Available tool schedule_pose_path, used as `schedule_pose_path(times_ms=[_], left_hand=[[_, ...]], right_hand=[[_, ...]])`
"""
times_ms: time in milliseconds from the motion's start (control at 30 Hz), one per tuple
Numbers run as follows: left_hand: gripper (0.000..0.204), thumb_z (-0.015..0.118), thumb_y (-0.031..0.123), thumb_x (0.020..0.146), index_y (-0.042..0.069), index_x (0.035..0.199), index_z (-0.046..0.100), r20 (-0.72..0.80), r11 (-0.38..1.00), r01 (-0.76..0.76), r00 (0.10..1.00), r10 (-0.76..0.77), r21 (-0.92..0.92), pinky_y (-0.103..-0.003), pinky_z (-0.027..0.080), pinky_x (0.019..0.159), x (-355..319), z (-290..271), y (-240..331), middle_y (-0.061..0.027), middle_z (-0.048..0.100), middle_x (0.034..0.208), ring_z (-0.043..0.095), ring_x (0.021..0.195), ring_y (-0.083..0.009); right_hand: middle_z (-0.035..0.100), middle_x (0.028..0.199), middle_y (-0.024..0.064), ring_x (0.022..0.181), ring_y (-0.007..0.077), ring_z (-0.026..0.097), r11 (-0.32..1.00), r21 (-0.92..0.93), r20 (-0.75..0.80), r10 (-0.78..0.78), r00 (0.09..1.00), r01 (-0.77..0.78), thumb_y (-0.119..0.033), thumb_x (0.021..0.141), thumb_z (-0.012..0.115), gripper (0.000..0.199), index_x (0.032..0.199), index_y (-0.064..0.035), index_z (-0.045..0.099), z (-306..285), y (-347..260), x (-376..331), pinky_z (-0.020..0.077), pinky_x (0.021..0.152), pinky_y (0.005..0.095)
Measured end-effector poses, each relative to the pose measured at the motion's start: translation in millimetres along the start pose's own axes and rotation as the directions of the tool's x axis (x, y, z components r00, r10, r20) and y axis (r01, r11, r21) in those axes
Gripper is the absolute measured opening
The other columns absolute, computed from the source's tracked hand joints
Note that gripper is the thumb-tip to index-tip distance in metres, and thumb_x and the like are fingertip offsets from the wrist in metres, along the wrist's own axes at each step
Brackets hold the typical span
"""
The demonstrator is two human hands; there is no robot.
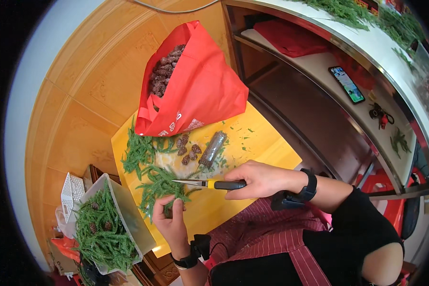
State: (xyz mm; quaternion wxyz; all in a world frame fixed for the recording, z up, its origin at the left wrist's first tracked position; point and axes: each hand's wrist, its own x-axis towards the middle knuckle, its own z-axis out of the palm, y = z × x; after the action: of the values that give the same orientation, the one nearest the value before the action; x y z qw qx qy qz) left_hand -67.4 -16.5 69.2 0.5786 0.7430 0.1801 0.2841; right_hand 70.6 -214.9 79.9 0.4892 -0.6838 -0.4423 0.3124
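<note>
My right hand [252, 178] is closed around the handles of a pair of needle-nose pliers [209, 184] with yellow and black grips. The pliers' tips point left, over a green artificial pine sprig [158, 187]. Fingers and thumb of my left hand [170, 217] are pinched at the lower end of that sprig. Just beyond the pliers lie several brown pine cones [184, 151] and a dark, shiny cylindrical roll [212, 149], perhaps of wire. More green sprigs [139, 150] rest at the left of the yellow table [267, 138].
A red bag [200, 81] full of pine cones stands at the table's far side. Left of the table, a clear bin [124, 214] holds green sprigs and a few cones. On a shelf at right lie a phone [346, 85] and keys [381, 115]. Green clippings litter the tabletop.
</note>
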Motion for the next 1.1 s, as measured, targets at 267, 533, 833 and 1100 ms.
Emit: schedule_pose_path(times_ms=[267, 533, 833, 1100], left_hand=[[0.005, 0.055, -0.001, 0.081, -0.001, 0.086, 0.053, -0.125, 0.999, -0.036, 0.991, 0.039, 0.022, -0.021, 0.040, 0.057, 2, -1, 1, -0.0030, 0.051, 0.076, 0.049, 0.064, -0.0085], [0.006, 0.054, -0.001, 0.082, 0.000, 0.087, 0.052, -0.093, 0.991, -0.035, 0.995, 0.047, 0.129, -0.021, 0.040, 0.058, -1, 0, 0, -0.0024, 0.052, 0.075, 0.049, 0.065, -0.0086], [0.012, 0.066, 0.001, 0.072, -0.002, 0.080, 0.058, -0.125, 0.971, -0.089, 0.985, 0.119, 0.222, -0.026, 0.042, 0.067, 1, -5, -3, -0.0089, 0.056, 0.074, 0.054, 0.071, -0.0181], [0.014, 0.067, 0.002, 0.072, -0.002, 0.082, 0.058, -0.098, 0.930, -0.217, 0.962, 0.255, 0.296, -0.023, 0.040, 0.067, 4, -11, 2, -0.0057, 0.054, 0.078, 0.051, 0.073, -0.0132]], right_hand=[[0.043, 0.055, 0.0088, 0.050, 0.0165, 0.042, 0.999, 0.025, -0.014, -0.043, 0.999, 0.044, -0.025, 0.079, 0.060, 0.025, 0.074, -0.0021, 0.051, -5, 1, -3, 0.0346, 0.049, 0.0314], [0.046, 0.056, 0.0100, 0.052, 0.0213, 0.045, 0.987, -0.074, 0.031, -0.139, 0.990, 0.141, -0.023, 0.077, 0.062, 0.022, 0.076, -0.0026, 0.054, 3, -5, 6, 0.0356, 0.050, 0.0323], [0.055, 0.067, -0.0023, 0.063, 0.0042, 0.048, 0.980, 0.126, 0.154, 0.136, 0.979, -0.156, -0.010, 0.078, 0.062, 0.013, 0.088, -0.0012, 0.061, 5, -10, 8, 0.0394, 0.057, 0.0203], [0.063, 0.080, 0.0034, 0.075, 0.0060, 0.055, 0.938, 0.236, 0.172, 0.218, 0.961, -0.255, -0.006, 0.078, 0.059, 0.015, 0.092, 0.0022, 0.059, 12, -12, 11, 0.0428, 0.068, 0.0203]])
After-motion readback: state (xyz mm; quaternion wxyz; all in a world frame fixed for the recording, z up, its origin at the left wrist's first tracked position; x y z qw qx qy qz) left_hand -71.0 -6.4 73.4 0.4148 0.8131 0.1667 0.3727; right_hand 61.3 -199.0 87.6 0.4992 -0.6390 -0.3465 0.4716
